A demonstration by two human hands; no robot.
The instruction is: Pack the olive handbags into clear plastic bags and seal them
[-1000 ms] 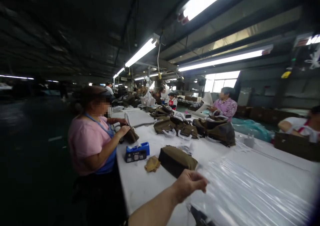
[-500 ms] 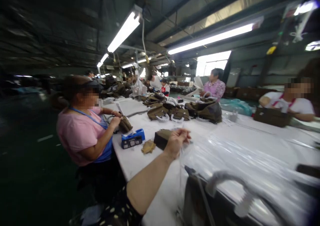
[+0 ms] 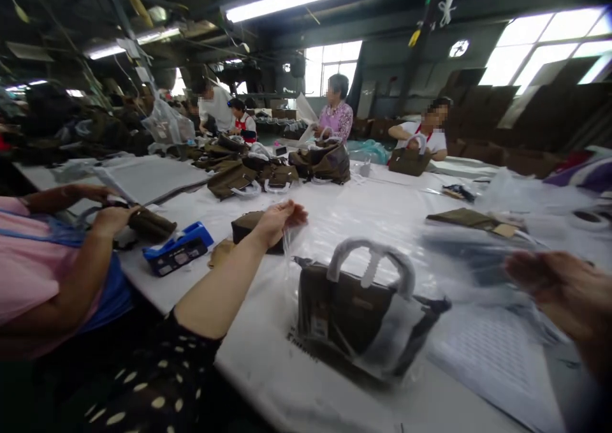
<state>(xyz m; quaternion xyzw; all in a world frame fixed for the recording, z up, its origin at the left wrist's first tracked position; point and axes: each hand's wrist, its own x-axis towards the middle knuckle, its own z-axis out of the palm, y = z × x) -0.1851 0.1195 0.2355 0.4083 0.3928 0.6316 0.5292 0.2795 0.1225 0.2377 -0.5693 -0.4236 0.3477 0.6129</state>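
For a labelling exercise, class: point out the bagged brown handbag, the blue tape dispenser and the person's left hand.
Bagged brown handbag (image 3: 344, 312): head view, front panel.
Blue tape dispenser (image 3: 178, 249): head view, blue casing.
Left hand (image 3: 282, 221): head view, middle of hand.

Your left arm is reaching from the lower left of the frame up to the middle, and your left hand has the fingers half curled. Your right hand is blurred at the right edge, with fingers stretched out.
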